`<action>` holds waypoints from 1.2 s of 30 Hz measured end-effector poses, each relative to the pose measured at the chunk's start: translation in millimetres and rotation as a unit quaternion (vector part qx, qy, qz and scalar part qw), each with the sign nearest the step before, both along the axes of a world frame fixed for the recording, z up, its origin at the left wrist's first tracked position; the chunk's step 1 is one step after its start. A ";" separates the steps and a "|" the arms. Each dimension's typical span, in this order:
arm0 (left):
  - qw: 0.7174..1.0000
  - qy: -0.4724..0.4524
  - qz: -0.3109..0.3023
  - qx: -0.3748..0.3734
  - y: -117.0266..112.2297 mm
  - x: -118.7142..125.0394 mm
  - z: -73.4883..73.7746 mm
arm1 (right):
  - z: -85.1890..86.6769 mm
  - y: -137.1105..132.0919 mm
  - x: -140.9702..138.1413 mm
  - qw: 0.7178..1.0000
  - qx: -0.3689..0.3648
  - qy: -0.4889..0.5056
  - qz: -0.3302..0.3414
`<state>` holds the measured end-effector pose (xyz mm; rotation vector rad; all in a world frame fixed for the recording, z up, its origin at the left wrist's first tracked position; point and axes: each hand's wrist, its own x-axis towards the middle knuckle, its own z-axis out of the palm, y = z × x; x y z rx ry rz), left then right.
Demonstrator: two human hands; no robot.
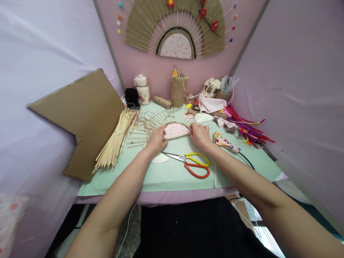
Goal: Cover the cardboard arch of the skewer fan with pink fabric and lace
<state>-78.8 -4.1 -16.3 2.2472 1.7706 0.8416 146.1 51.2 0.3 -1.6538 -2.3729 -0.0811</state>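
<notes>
A half-circle piece (176, 131) covered in white cloth with pink dots lies on the table, with a dark cord along its curved edge. Thin wooden sticks (157, 120) fan out from behind it. My left hand (157, 140) is closed on its left end, fingers curled. At the right end my right hand (200, 134) pinches the edge by the dark cord; its fingertips are partly hidden. Scissors (178, 156) with one yellow and one red handle lie just in front, over a white rounded piece (159, 157) partly under my left wrist.
A stick bundle (115, 139) and bent cardboard (88, 104) stand left. Behind are a white bottle (142, 89), twine spools (179, 89) and cloth scraps (212, 104). A patterned glue gun (226, 142) with a cord and pipe cleaners (249, 125) lie right. A finished fan (176, 25) hangs behind.
</notes>
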 end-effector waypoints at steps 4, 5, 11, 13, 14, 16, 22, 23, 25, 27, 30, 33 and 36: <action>1.000 0.001 0.008 0.000 -1.1 0.5 0.9 | -1.6 3.3 -1.2 1.000 0.005 -0.003 0.007; 1.000 0.001 0.009 0.000 -1.2 0.6 1.2 | -1.6 3.4 -1.3 1.000 0.005 -0.003 0.009; 1.000 -0.004 0.008 0.002 -0.8 0.6 1.0 | 3.1 2.6 -0.4 1.000 0.002 -0.004 0.010; 1.000 -0.006 0.007 0.003 -0.5 -0.1 0.3 | 4.6 3.6 0.5 1.000 -0.002 -0.004 0.018; 1.000 -0.007 0.006 0.002 -0.2 -0.6 0.0 | 5.2 4.4 1.0 1.000 -0.006 -0.004 0.023; 1.000 -0.012 0.001 0.001 0.3 -2.2 -0.4 | 5.9 6.8 2.3 0.999 -0.017 -0.006 0.033; 0.999 -0.019 -0.028 -0.014 2.0 -8.3 -0.4 | 8.2 14.8 7.4 0.997 -0.044 -0.015 0.061; 0.999 -0.017 -0.029 -0.016 2.2 -9.2 -0.5 | 8.4 16.0 8.1 0.997 -0.045 -0.015 0.065; 1.000 -0.011 -0.028 -0.009 1.9 -11.1 -0.4 | 8.2 18.3 9.3 0.996 -0.046 -0.014 0.075; 1.000 0.004 -0.020 0.011 0.6 -13.1 0.6 | 7.3 20.6 10.4 0.995 -0.045 -0.012 0.086; 0.999 0.044 0.007 0.014 -3.2 -14.9 5.1 | 5.2 24.2 12.2 0.993 -0.041 -0.009 0.106; 0.994 0.102 0.026 -0.018 -7.7 -12.0 12.6 | 3.3 27.4 14.2 0.991 -0.036 -0.009 0.126; 0.984 0.172 0.042 -0.020 -10.7 -5.6 20.0 | 3.0 29.9 16.0 0.988 -0.031 -0.010 0.150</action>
